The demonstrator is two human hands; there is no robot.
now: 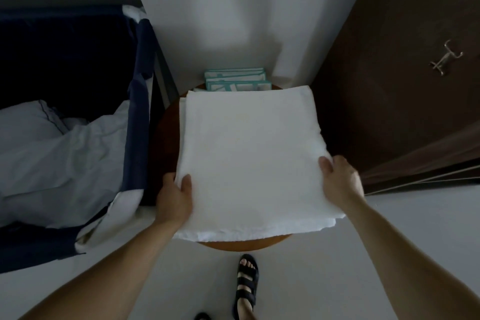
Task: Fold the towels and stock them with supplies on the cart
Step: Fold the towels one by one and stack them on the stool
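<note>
A white folded towel [252, 158] lies flat over a round brown table [244, 243], covering most of its top. My left hand [174, 196] grips the towel's left edge, thumb on top and fingers underneath. My right hand [341, 179] grips the right edge the same way. Behind the towel, teal-and-white packets [237, 80] stand at the table's far side against the wall.
A dark blue linen cart bag [78, 65] holding crumpled white linen [59, 161] stands to the left. A brown wooden door with metal hooks [445, 58] is on the right. My sandalled foot [246, 286] is on the white floor below the table.
</note>
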